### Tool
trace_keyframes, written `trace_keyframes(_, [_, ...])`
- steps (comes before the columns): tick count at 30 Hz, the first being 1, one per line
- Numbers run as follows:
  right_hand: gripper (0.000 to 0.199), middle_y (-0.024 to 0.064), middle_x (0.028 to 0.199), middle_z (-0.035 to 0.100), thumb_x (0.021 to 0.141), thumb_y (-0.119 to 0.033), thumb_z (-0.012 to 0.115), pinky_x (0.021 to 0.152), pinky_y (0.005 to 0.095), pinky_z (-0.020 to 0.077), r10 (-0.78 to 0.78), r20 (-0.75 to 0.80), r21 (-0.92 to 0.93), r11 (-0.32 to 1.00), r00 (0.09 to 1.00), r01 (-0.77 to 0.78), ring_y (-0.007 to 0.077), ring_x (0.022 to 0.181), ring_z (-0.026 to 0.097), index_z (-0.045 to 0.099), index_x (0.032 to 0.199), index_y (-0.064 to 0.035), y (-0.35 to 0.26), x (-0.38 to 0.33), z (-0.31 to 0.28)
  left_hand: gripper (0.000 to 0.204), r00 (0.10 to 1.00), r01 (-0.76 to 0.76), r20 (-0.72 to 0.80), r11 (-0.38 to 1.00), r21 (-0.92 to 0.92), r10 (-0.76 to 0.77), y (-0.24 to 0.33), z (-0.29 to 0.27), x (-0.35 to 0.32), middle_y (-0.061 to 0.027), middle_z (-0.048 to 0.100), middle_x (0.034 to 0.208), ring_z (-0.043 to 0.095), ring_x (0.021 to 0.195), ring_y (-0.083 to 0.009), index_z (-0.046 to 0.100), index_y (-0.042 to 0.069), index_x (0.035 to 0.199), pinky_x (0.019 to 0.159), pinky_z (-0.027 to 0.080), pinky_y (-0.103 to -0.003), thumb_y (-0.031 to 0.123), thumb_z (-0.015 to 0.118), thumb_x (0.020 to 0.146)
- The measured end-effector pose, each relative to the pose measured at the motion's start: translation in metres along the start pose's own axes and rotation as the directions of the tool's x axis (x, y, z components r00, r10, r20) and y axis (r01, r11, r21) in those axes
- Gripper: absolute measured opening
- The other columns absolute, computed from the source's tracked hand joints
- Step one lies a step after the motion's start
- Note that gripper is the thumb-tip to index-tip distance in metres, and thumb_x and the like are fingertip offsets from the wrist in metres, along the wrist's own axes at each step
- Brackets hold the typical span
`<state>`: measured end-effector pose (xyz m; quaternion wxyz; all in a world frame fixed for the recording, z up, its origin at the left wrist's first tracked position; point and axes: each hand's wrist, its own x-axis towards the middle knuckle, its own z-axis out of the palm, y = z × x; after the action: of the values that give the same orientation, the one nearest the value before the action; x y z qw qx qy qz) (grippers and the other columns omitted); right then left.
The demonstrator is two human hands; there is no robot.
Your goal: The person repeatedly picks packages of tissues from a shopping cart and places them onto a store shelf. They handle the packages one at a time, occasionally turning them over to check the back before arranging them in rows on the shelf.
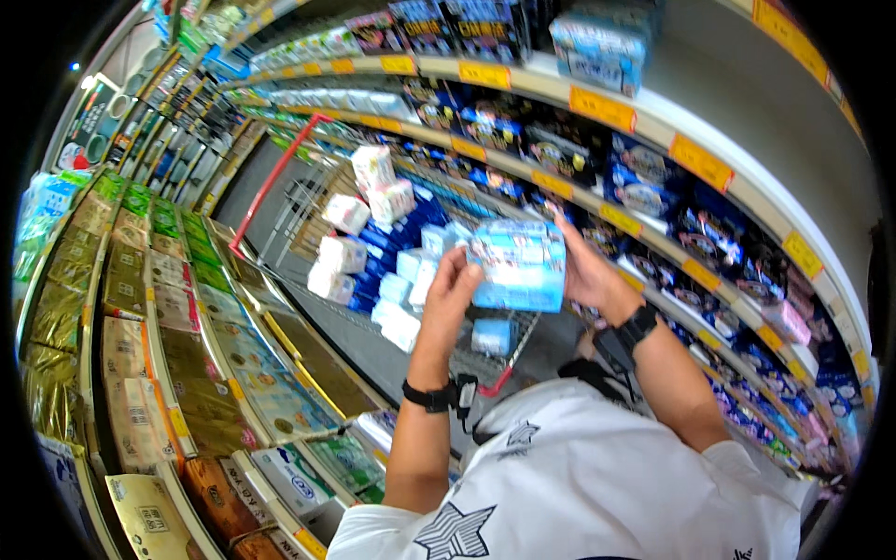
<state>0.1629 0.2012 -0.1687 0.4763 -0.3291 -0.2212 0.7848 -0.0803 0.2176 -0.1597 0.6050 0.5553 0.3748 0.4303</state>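
From the head view, the person stands in a shop aisle and holds a light blue soft pack [519, 266] up in front of the chest with both hands. The left hand [452, 287] clasps the pack's left edge, fingers curled round it and thumb against the front. The right hand [581, 266] closes on the pack's right edge from behind, with only its fingertips showing over the top corner. Each wrist carries a black band.

The pack hangs in the air above a wire shopping trolley [308, 201] with a red frame. The trolley already carries a good load: white wrapped packs [347, 245] stacked toward its far end and dark blue packs [401, 238] heaped in the middle, with more pale ones just under the hands. So, as a judgement, much handling of goods is done, while this pack rests neither in the trolley nor on a shelf.

To the right runs shelving [644, 121] full of dark blue packets with yellow price tags. To the left, lower shelves [168, 336] hold green, gold and brown packages.
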Motion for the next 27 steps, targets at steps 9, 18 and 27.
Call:
trace_keyframes(9, [0.087, 0.0147, 0.144, 0.054, 0.095, -0.077, 0.038, 0.103, 0.0502, 0.0492, 0.012, -0.04, -0.108, 0.994, 0.999, -0.016, 0.0285, 0.128, 0.057, 0.043, 0.147, -0.0069, -0.003, -0.01, 0.01, 0.051, 0.999, 0.038, -0.022, 0.999, -0.022, -0.038, 0.011, 0.008, -0.009, -0.0075, 0.062, 0.122, 0.056, 0.111, -0.0148, 0.052, 0.001, 0.137, 0.099, 0.043, -0.03, 0.034, 0.065, 0.099])
trace_keyframes(18, [0.081, 0.0156, 0.141, 0.056, 0.097, -0.07, 0.044, 0.101, 0.0483, 0.0504, -0.014, -0.026, -0.1, 0.995, 1.0, 0.011, 0.0269, 0.125, 0.059, 0.044, 0.146, -0.0061, -0.005, -0.012, -0.002, 0.052, 0.997, 0.07, -0.032, 0.998, -0.005, -0.071, 0.012, 0.016, -0.012, -0.0056, 0.062, 0.121, 0.056, 0.109, -0.0143, 0.053, 0.003, 0.136, 0.095, 0.045, -0.03, 0.04, 0.061, 0.1])
trace_keyframes(27, [0.072, 0.011, 0.132, 0.059, 0.095, -0.058, 0.059, 0.095, 0.0352, 0.049, -0.217, 0.037, -0.399, 0.892, 0.976, 0.213, 0.0195, 0.118, 0.058, 0.05, 0.142, -0.0041, -0.024, -0.034, -0.001, 0.076, 0.979, 0.2, 0.065, 0.97, -0.141, -0.192, 0.014, 0.022, 0.0, -0.0148, 0.061, 0.129, 0.062, 0.113, -0.0268, 0.048, 0.002, 0.14, 0.09, 0.055, -0.043, 0.066, 0.044, 0.099])
